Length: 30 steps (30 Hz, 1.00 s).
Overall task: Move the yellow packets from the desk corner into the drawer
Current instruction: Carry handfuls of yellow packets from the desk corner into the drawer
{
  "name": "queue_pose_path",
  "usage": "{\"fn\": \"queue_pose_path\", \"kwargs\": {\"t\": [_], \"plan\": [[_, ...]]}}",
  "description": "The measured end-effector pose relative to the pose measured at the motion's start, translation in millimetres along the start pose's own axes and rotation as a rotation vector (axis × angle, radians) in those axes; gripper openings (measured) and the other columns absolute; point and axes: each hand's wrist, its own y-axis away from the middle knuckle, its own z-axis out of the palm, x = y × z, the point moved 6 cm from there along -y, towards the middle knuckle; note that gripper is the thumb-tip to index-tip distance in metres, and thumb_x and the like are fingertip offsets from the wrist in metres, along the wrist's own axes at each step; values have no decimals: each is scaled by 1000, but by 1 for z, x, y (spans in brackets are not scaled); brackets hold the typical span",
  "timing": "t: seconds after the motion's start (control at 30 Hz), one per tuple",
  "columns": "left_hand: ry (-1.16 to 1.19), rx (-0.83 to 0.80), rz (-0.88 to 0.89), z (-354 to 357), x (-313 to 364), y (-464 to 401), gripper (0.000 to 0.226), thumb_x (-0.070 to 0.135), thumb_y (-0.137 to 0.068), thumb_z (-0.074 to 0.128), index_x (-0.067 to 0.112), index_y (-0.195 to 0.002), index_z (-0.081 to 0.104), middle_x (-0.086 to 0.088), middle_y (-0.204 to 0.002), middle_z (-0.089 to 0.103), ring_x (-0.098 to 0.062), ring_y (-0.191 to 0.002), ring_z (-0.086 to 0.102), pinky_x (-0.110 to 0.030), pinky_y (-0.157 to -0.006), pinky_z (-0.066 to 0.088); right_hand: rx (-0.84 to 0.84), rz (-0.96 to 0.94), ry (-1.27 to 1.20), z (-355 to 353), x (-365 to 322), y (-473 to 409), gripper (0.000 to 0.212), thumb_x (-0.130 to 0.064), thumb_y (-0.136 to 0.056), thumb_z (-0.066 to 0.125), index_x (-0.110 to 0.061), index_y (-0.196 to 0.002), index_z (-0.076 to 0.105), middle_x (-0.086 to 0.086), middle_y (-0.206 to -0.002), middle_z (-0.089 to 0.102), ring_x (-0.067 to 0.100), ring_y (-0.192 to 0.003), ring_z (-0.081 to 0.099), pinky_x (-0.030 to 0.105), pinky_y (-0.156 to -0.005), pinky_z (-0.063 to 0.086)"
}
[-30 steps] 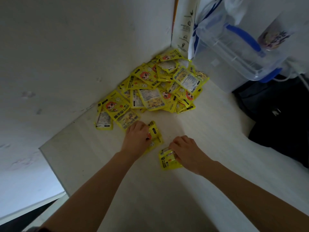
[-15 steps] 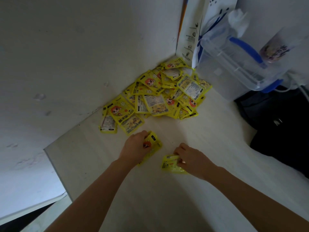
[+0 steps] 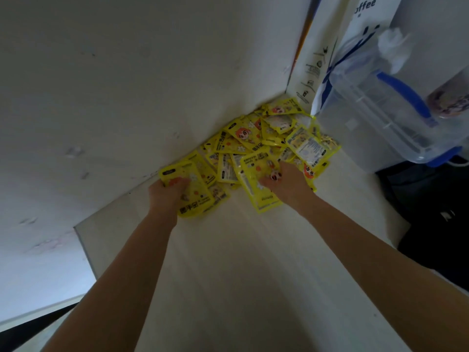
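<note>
Yellow packets (image 3: pixel 256 148), glossy, cartoon-printed, heaped in desk (image 3: pixel 241 262) corner.

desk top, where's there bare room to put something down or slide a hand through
The desk is bare in front of the packet pile, between the two forearms and out to the left edge. A narrower bare strip runs right of the right hand, toward the clear plastic box and black bag. The far corner is crowded; both hands, left hand included, grip packets.

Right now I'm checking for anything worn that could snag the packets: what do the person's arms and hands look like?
Both forearms are bare, no sleeves, watch or bracelet visible. The left hand and right hand wear no gloves; the right hand's nails carry pale and dark decoration.
</note>
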Motion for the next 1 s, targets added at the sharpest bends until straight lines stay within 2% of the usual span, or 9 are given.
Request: {"fn": "queue_pose_path", "kwargs": {"t": [0.1, 0.23, 0.33, 0.5, 0.63, 0.77, 0.83, 0.9, 1.0], "plan": [[63, 86, -93, 3, -3, -13, 15, 6, -79, 68, 17, -70, 64, -4, -67, 61, -13, -41, 53, -28, -56, 48, 29, 35, -59, 6, -13, -23, 29, -26, -85, 66, -2, -101, 63, 13, -87, 65, 30, -81, 61, 41, -68, 48], [2, 194, -103, 10, -2, -22, 5, 16, -76, 68, 15, -73, 64, -12, -77, 67, -21, -51, 58, -32, -58, 51, 120, 64, 60, 13, -17, -46, 30, -18, -83, 65, 11, -90, 60, 29, -84, 63, 42, -79, 62, 46, -66, 51], [-80, 184, -69, 18, 5, -21, 12, 17, -79, 68, 18, -69, 62, -4, -66, 62, -18, -55, 58, -26, -55, 48, 127, 135, 169, 22, -11, -54, 26, -23, -80, 64, -4, -75, 47, 13, -69, 50, 33, -72, 52, 42, -65, 41], [-29, 155, -125, 29, 5, -21, 9, 12, -78, 67, 10, -86, 69, -3, -66, 62, -20, -52, 57, -30, -54, 50, 103, 183, 210, 30, -12, -60, 29, -29, -81, 65, -11, -87, 42, 11, -83, 49, 26, -78, 49, 37, -66, 38], [-14, 110, -164, 42, 3, -18, 13, 12, -79, 69, 11, -91, 68, -7, -77, 65, -23, -61, 59, -32, -58, 51, 64, 184, 315, 36, -19, -60, 32, -29, -85, 63, -9, -81, 38, 14, -95, 50, 28, -97, 54, 41, -81, 49], [-62, 141, -139, 46, 3, -17, 10, 14, -74, 69, 10, -83, 68, -13, -85, 70, -30, -75, 67, -40, -66, 57, 47, 205, 356, 41, -21, -58, 32, -29, -85, 61, -9, -70, 40, 17, -99, 54, 37, -114, 52, 42, -93, 42], [-64, 151, -154, 47, 2, -19, 13, 15, -73, 71, 10, -84, 67, -14, -89, 71, -32, -81, 69, -42, -70, 58, 47, 219, 329, 40, -21, -58, 23, -25, -87, 60, -4, -84, 52, 19, -108, 54, 37, -120, 45, 42, -95, 40], [-70, 154, -162, 48, 3, -22, 19, 19, -71, 74, 9, -86, 68, -14, -90, 72, -35, -84, 70, -47, -75, 59, 54, 217, 324, 40, -21, -56, 30, -23, -88, 59, 0, -108, 54, 20, -122, 50, 37, -126, 38, 43, -98, 40], [-68, 145, -124, 50, 6, -24, 12, 19, -71, 77, 16, -73, 66, -10, -84, 71, -34, -85, 69, -50, -78, 59, 77, 229, 282, 44, -21, -52, 35, -22, -88, 61, -3, -115, 51, 22, -132, 43, 41, -127, 35, 43, -96, 38]]}}
